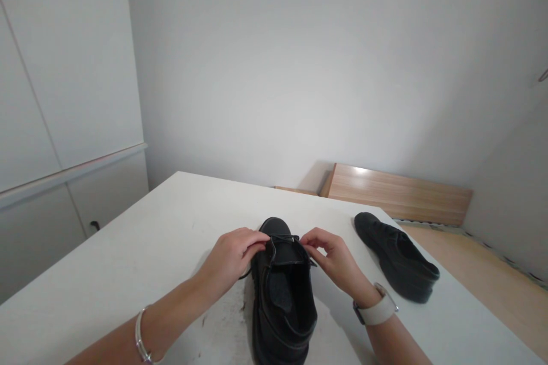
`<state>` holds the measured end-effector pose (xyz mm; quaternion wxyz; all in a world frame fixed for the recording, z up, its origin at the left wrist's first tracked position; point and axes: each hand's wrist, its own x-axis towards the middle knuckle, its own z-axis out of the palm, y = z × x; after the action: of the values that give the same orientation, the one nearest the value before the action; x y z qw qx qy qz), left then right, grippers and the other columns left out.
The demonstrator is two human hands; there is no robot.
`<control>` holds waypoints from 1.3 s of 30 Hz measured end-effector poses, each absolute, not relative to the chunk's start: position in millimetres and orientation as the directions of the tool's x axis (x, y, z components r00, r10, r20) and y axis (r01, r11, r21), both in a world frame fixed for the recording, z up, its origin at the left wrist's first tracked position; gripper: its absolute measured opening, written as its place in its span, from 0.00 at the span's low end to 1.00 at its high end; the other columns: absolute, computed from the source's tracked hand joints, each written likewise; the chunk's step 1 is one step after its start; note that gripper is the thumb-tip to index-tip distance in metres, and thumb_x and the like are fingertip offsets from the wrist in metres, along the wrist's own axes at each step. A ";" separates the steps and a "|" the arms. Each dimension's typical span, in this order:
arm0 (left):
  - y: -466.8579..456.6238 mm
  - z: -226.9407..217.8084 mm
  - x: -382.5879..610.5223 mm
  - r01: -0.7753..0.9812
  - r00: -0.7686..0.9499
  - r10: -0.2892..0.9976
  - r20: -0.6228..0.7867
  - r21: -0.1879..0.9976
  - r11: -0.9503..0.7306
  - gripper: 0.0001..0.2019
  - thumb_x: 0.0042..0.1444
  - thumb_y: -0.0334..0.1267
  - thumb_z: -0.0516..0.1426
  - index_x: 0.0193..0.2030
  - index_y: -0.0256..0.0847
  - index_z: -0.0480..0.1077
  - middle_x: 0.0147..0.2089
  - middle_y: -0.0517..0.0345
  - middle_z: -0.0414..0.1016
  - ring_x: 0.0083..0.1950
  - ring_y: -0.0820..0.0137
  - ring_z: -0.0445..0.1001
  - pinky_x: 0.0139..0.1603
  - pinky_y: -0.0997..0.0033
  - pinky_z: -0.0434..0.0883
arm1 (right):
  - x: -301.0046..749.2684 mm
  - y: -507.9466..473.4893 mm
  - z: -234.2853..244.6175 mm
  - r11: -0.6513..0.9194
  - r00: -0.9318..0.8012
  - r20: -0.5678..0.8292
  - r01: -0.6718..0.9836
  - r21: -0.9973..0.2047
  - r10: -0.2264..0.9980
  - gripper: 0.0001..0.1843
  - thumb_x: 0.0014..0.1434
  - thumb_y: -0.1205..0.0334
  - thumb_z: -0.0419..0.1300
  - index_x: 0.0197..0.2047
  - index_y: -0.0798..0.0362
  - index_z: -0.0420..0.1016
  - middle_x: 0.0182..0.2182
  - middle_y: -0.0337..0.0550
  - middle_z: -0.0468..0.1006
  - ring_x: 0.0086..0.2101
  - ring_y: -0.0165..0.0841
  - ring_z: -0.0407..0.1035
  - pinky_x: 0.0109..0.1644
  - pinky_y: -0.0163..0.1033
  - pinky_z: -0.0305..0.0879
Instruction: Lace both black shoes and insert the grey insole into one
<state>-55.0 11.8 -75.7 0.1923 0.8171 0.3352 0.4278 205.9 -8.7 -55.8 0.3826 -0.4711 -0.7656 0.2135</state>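
A black lace-up shoe (pixel 280 319) stands on the white table in front of me, its toe pointing away and its heel towards me. Black shoelace (pixel 282 237) crosses over the top of its tongue. My left hand (pixel 240 248) pinches the lace at the left side of the shoe, and a loose end hangs below its fingers. On the other side, my right hand (pixel 327 251) pinches the lace with thumb and forefinger; a lace end sticks out beneath it. The exact shape of the lace between the hands is too small to make out.
A second black shoe (pixel 396 256) rests near the right edge of the white table (pixel 184 211). Behind it are a wooden headboard (pixel 398 191) and a bed base (pixel 462 262). A white cabinet (pixel 72 68) stands at the left, and a plain wall lies beyond the table.
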 end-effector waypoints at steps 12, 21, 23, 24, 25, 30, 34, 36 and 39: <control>-19.6 -45.5 -36.5 0.552 0.452 0.779 0.434 0.550 -0.627 0.13 0.63 0.40 0.55 0.51 0.41 0.74 0.42 0.50 0.74 0.42 0.61 0.75 0.43 0.64 0.71 | 194.8 -33.6 -28.2 0.468 -0.334 0.331 0.559 -0.684 0.882 0.17 0.66 0.55 0.58 0.55 0.51 0.73 0.40 0.45 0.80 0.38 0.36 0.74 0.43 0.40 0.72; -13.0 -37.1 -26.1 0.700 0.432 0.839 0.330 0.464 -0.543 0.14 0.55 0.25 0.51 0.41 0.38 0.75 0.40 0.50 0.72 0.39 0.62 0.74 0.43 0.63 0.70 | 176.5 -36.7 -26.6 0.482 -0.339 0.366 0.756 -0.443 0.867 0.18 0.56 0.80 0.52 0.42 0.53 0.78 0.35 0.45 0.74 0.34 0.35 0.69 0.39 0.39 0.65; -11.7 -34.0 -24.3 0.713 0.432 0.846 0.312 0.456 -0.532 0.12 0.55 0.25 0.53 0.39 0.38 0.75 0.39 0.51 0.73 0.39 0.62 0.74 0.42 0.64 0.70 | 173.9 -36.2 -27.2 0.447 -0.312 0.348 0.784 -0.432 0.884 0.17 0.56 0.81 0.53 0.40 0.54 0.77 0.35 0.45 0.74 0.34 0.35 0.69 0.39 0.39 0.64; -11.1 -32.2 -23.4 0.718 0.435 0.850 0.298 0.454 -0.527 0.11 0.55 0.24 0.53 0.39 0.39 0.75 0.39 0.51 0.73 0.39 0.62 0.75 0.42 0.64 0.70 | 172.8 -35.7 -27.6 0.429 -0.296 0.342 0.795 -0.429 0.892 0.16 0.57 0.81 0.53 0.40 0.54 0.77 0.35 0.45 0.74 0.34 0.35 0.70 0.40 0.39 0.64; -10.8 -30.2 -22.4 0.726 0.440 0.853 0.280 0.447 -0.522 0.11 0.55 0.24 0.53 0.38 0.39 0.74 0.39 0.51 0.73 0.40 0.61 0.75 0.43 0.64 0.70 | 171.8 -35.2 -28.2 0.413 -0.281 0.339 0.804 -0.428 0.898 0.15 0.57 0.81 0.54 0.39 0.54 0.77 0.35 0.44 0.74 0.35 0.36 0.70 0.40 0.39 0.64; -11.5 -20.0 -12.2 0.829 0.453 0.875 0.170 0.280 -0.484 0.14 0.55 0.21 0.50 0.40 0.35 0.74 0.42 0.46 0.74 0.44 0.57 0.77 0.47 0.61 0.72 | 168.0 -32.1 -30.9 0.359 -0.237 0.327 0.847 -0.392 0.915 0.13 0.58 0.81 0.55 0.37 0.55 0.75 0.34 0.43 0.74 0.36 0.36 0.70 0.42 0.39 0.63; -14.8 -15.3 -3.5 0.858 0.460 0.875 0.150 0.179 -0.482 0.17 0.55 0.18 0.47 0.42 0.31 0.74 0.44 0.41 0.74 0.47 0.55 0.76 0.49 0.58 0.73 | 165.8 -33.6 -30.8 0.310 -0.208 0.305 0.888 -0.339 0.930 0.12 0.59 0.78 0.55 0.37 0.53 0.75 0.34 0.42 0.74 0.37 0.35 0.70 0.41 0.38 0.62; -16.0 -13.0 -2.2 0.860 0.463 0.871 0.167 0.153 -0.487 0.17 0.54 0.18 0.48 0.42 0.31 0.74 0.45 0.41 0.74 0.49 0.53 0.75 0.49 0.57 0.72 | 164.7 -35.5 -28.8 0.299 -0.191 0.317 0.892 -0.339 0.929 0.11 0.60 0.76 0.56 0.37 0.52 0.75 0.36 0.42 0.74 0.37 0.35 0.70 0.40 0.38 0.62; -15.6 -4.6 -5.4 0.826 0.456 0.852 0.257 0.235 -0.513 0.12 0.56 0.20 0.49 0.38 0.35 0.71 0.44 0.45 0.74 0.47 0.56 0.74 0.47 0.59 0.71 | 163.4 -37.6 -19.3 0.363 -0.180 0.405 0.823 -0.438 0.896 0.09 0.61 0.73 0.55 0.36 0.51 0.74 0.39 0.43 0.73 0.37 0.35 0.70 0.39 0.37 0.64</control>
<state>-5.4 -15.6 -4.6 0.0380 0.8523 0.4922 0.1729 163.4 -37.6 -19.3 0.3082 -0.5612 -0.7659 0.0598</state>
